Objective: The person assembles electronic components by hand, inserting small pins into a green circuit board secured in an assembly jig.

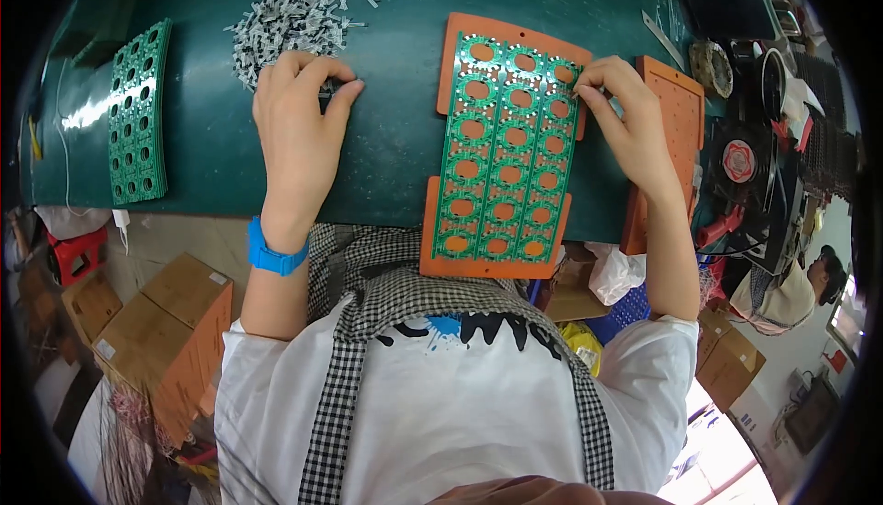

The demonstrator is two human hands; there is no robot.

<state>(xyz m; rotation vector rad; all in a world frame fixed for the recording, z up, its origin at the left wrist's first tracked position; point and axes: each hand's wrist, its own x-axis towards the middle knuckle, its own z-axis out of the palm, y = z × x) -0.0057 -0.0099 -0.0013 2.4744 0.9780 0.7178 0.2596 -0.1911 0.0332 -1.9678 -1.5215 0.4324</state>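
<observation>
A green circuit board panel [501, 155] with rows of round cutouts lies on an orange fixture plate [487, 269] in front of me. At the panel's upper right corner, my right hand [630, 114] pinches thumb and forefinger together; whatever is between the tips is too small to make out. My left hand [299, 119] is at the near edge of a heap of small white-and-dark parts [290, 17]. Its fingers are curled, with thumb and forefinger tips close together, and I cannot make out what they hold.
At the left lies a stack of similar green panels [140, 114] on the dark green table [212, 155]. A second orange plate [676, 105] rests beyond my right hand, near a metal ruler [660, 38], tape roll [711, 68] and cluttered tools. Cardboard boxes [152, 321] stand below left.
</observation>
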